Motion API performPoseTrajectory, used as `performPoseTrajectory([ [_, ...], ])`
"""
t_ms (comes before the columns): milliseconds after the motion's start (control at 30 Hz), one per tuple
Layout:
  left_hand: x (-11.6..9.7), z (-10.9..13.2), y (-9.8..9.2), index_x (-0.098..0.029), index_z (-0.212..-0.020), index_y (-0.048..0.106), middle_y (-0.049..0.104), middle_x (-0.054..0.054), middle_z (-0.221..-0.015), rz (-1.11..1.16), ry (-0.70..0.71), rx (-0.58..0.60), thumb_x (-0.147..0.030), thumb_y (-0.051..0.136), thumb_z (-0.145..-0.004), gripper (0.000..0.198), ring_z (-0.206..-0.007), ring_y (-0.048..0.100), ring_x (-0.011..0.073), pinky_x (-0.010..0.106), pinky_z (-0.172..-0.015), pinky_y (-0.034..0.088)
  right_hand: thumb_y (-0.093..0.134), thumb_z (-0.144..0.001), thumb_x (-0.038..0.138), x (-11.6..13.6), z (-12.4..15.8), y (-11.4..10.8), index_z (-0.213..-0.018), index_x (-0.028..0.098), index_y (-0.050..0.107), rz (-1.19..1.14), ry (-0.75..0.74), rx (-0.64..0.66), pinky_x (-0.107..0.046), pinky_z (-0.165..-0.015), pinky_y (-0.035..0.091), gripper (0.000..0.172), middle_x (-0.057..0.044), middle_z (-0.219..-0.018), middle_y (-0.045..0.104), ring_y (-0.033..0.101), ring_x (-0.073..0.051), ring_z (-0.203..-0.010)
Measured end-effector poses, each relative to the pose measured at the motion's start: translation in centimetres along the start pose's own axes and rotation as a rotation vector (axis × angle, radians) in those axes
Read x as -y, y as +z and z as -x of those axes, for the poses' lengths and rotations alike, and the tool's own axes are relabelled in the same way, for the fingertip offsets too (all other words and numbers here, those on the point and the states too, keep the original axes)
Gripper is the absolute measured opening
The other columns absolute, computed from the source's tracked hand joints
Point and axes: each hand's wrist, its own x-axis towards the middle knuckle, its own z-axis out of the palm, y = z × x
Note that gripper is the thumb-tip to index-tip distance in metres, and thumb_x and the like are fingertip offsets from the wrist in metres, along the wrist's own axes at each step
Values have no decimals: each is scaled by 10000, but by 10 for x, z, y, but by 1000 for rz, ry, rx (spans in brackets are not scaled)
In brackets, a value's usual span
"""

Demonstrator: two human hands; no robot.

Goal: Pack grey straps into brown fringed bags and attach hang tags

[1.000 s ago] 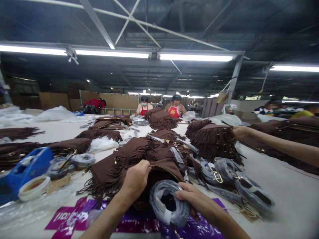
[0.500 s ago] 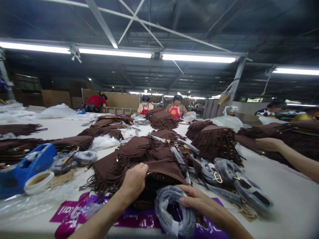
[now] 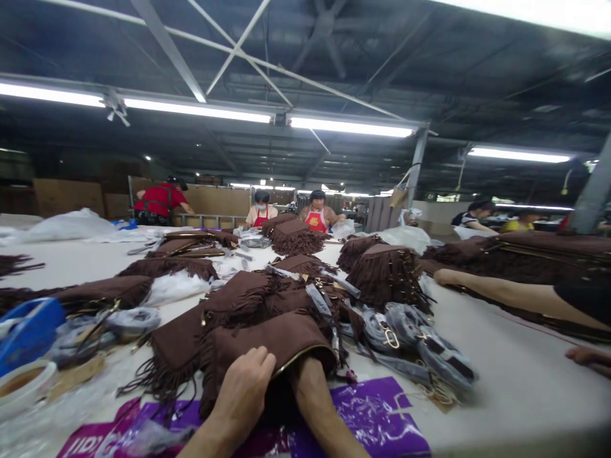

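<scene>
A brown fringed bag (image 3: 272,331) with a gold zipper lies in front of me, its mouth toward me. My left hand (image 3: 251,378) is closed on the edge of the opening and holds it up. My right hand (image 3: 312,381) is inside the bag past the wrist, so its fingers and anything in them are hidden. Beneath the bag lies purple printed plastic (image 3: 377,413). More brown fringed bags (image 3: 243,289) are heaped just behind, with plastic-wrapped straps (image 3: 443,353) and metal clips to the right.
On the left stand a blue tape dispenser (image 3: 28,334) and a roll of tape (image 3: 28,381). A co-worker's arm (image 3: 496,289) reaches over stacked bags (image 3: 539,254) at right, and another hand (image 3: 587,356) rests below it. Several people work across the table.
My right hand has moved into the bag; the plastic-wrapped coil it held is out of sight. My left hand keeps hold of the edge. The view has turned right.
</scene>
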Motion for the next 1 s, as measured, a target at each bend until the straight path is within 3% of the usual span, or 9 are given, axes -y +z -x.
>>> performPoseTrajectory([
  [100,6,9,13,-178,-982,590,620,91,-1093,27,2,77,49,394,-781,361,-1020,558,248,368,-877,454,450,-761,27,-8,-12,-10,-706,92,694,122,106,-14,-529,-811,487,259,-243,-755,689,677,-358,-797],
  [200,23,23,10,-184,-1046,591,614,84,-1137,254,42,81,-96,530,-812,257,-1050,557,237,358,-930,446,453,-727,11,-12,-16,-26,-741,124,703,119,101,42,-467,-881,485,275,-200,-816,707,672,-328,-894],
  [333,64,46,-14,-218,-1110,592,646,45,-1114,632,-5,-15,-261,415,-934,254,-1034,582,173,277,-930,452,457,-852,219,-18,3,-50,-953,195,684,-16,-11,179,-353,-929,487,250,-100,-1009,713,634,-249,-1026],
  [400,84,59,-20,-202,-1014,629,661,47,-1048,612,-94,-66,-224,361,-931,281,-995,590,175,283,-909,458,493,-870,345,-18,18,-59,-972,214,673,-69,-78,177,-362,-896,492,245,-88,-1006,705,634,-265,-1006],
  [467,95,72,-20,-193,-940,645,659,48,-993,528,-131,-40,-172,379,-894,271,-964,588,179,289,-895,457,512,-872,395,-12,32,-63,-932,234,672,-91,-97,188,-344,-801,503,235,-69,-914,711,658,-259,-883],
  [567,95,89,-14,-207,-954,649,641,39,-1009,442,-79,83,-106,446,-825,261,-989,574,176,279,-905,445,484,-910,372,11,52,-54,-892,252,667,-106,-156,353,-289,-673,478,220,-28,-785,706,651,-209,-709],
  [700,83,101,-11,-209,-931,635,625,44,-999,396,-96,93,-80,406,-839,278,-973,567,176,271,-862,443,439,-913,254,38,71,-19,-859,232,661,-58,-304,543,-255,-620,427,230,-8,-734,693,627,-171,-663],
  [833,79,109,-14,-211,-907,613,633,30,-936,408,-153,112,-84,363,-852,286,-891,576,164,252,-777,441,431,-882,187,43,84,12,-902,213,674,-56,-384,549,-251,-659,437,245,-32,-808,717,650,-178,-726],
  [1000,77,119,-17,-208,-859,613,652,19,-906,431,-226,178,-138,427,-823,203,-884,581,178,255,-752,431,391,-927,188,51,91,28,-970,209,658,-146,-345,582,-244,-674,457,272,-45,-826,722,674,-185,-758],
])
